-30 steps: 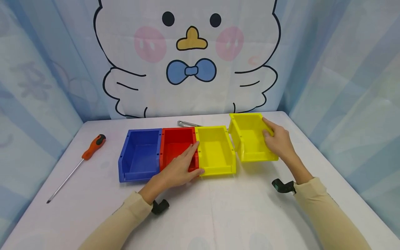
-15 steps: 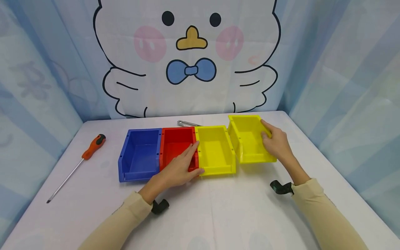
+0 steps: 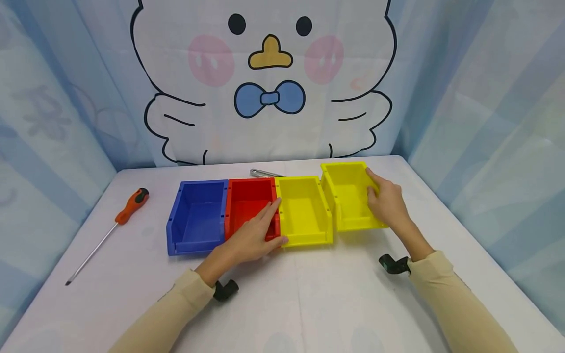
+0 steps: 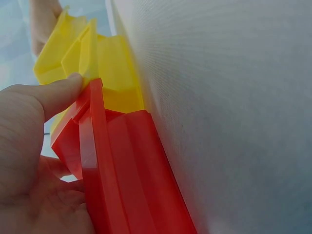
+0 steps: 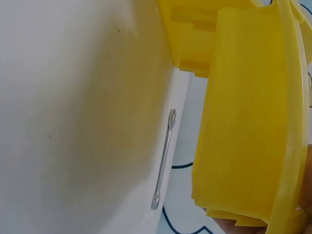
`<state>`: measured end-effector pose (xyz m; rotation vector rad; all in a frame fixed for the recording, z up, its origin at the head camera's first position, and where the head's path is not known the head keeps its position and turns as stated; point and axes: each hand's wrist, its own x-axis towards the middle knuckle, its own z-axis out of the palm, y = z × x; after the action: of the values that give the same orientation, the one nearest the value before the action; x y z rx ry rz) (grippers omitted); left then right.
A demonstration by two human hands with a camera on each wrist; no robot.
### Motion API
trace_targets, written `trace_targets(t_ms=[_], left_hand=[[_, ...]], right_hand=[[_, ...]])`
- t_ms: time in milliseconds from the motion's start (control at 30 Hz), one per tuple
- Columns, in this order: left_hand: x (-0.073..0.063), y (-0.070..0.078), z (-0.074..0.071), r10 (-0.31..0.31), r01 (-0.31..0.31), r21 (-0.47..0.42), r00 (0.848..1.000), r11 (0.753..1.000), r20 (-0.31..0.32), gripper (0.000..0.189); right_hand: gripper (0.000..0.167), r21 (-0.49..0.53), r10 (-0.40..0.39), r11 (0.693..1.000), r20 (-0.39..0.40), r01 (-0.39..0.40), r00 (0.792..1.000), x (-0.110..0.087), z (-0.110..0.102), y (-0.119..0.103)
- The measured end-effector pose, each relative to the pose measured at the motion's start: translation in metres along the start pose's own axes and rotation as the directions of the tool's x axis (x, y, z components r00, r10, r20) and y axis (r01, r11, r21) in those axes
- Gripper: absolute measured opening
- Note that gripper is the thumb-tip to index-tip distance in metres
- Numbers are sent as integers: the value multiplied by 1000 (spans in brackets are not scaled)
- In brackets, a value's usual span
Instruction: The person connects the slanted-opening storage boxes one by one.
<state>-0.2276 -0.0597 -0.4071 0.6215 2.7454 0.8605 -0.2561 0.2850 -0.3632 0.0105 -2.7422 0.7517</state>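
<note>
A blue bin, a red bin and a yellow bin stand side by side in a row on the table. My left hand lies across the red bin, fingers extended to the wall it shares with the yellow one. In the left wrist view its thumb touches the front corner where red and yellow meet. With thumb and fingers, my right hand grips the right wall of a second yellow bin. That bin hangs above the table, just right of the row; its shadow shows in the right wrist view.
An orange-handled screwdriver lies at the table's left. Behind the row, a metal tool is partly hidden. The right wrist view shows a wrench near a table edge; I cannot tell whether it is the same tool. Curtains enclose the table.
My right hand has brought the second yellow bin slightly left and a little lower, closer to the row. The left hand and the three bins in the row have stayed put.
</note>
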Motion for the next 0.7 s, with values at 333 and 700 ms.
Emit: trace_targets(t_ms=[333,700], left_hand=[[0,0,1,1,-1,-1,1000,1000,-2,106],[0,0,0,-1,1,-8,1000,1000,1,106]], right_hand=[[55,-34,-13,999,-6,13,1000,-1,7,3],[56,-51,-32,998,-12,31,999,-5,14,6]])
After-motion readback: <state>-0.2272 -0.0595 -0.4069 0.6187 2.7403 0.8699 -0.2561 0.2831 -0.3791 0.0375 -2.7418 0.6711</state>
